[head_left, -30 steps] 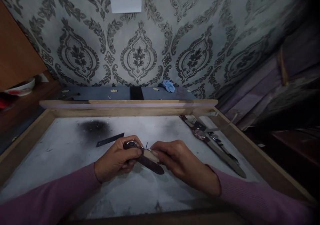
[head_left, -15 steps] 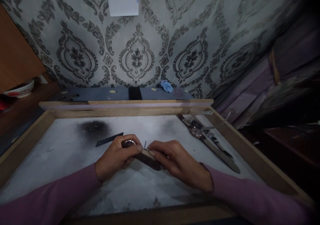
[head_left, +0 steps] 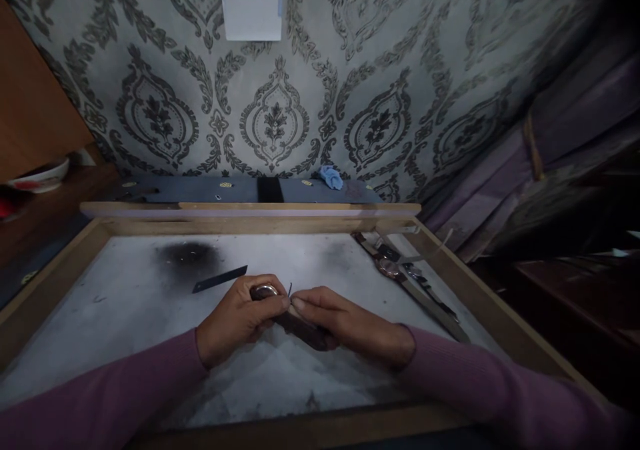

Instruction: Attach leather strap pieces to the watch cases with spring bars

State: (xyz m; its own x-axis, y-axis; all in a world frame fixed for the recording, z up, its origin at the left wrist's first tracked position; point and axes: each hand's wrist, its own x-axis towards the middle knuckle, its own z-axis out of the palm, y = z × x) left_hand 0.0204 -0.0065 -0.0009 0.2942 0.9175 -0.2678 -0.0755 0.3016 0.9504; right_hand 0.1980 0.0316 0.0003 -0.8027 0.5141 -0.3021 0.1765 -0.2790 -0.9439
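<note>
Brown strap (head_left: 303, 330) pinched in R hand (head_left: 345, 320), watch (head_left: 265, 292) gripped in L hand (head_left: 237, 313). Looks mid-job; done vs left unclear

So compared with a second ago, the right hand (head_left: 346, 320) has scooted in closer to the watch (head_left: 263, 293), and the dark strap (head_left: 306, 332) that stuck out from the watch with its tip in the open now has that end partly covered by those fingers.
</note>
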